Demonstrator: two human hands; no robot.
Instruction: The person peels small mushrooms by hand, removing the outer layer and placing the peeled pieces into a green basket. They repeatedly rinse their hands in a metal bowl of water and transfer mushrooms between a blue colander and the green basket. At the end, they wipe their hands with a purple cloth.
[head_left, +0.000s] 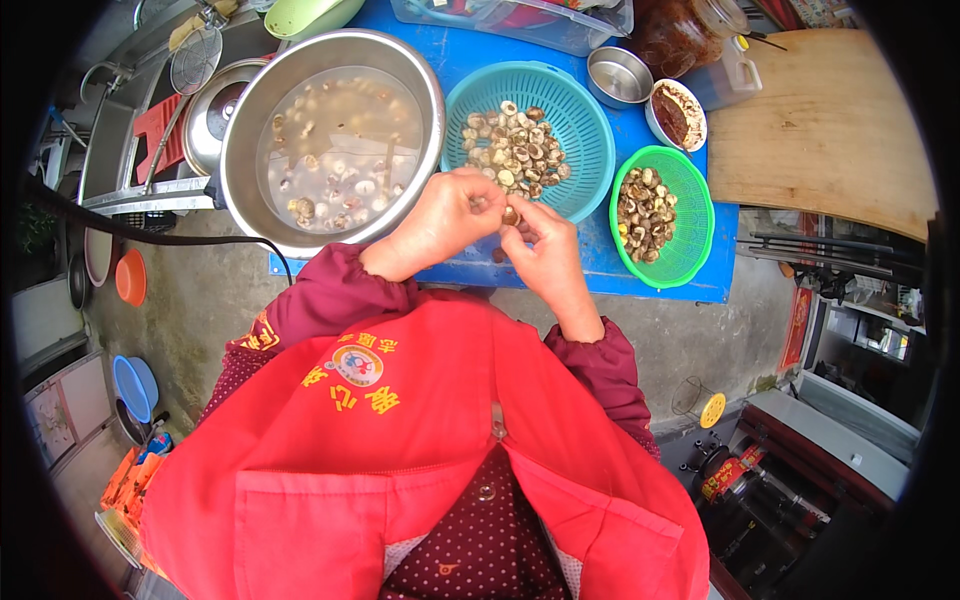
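Observation:
Over the near rim of a turquoise plastic colander (592, 124), my left hand (454, 206) and my right hand (551, 240) meet at the fingertips. Between them they pinch one small round brown piece (511, 216), partly covered by the fingers. Many similar brown-and-white rounded pieces (525, 146), perhaps snails or small mushrooms, lie in the colander. To the left stands a large stainless-steel basin (240, 172) of cloudy water with more pale pieces in it. On the right, a green plastic basket (694, 240) holds a pile of darker brown pieces (645, 214).
A blue table (607, 274) carries everything. Behind the containers are a small steel bowl (619, 76), a white bowl with reddish-brown paste (676, 112), a large jar (679, 37) and a clear plastic bin (517, 22). A wooden board (817, 135) adjoins at right; a metal sink (105, 150) at left.

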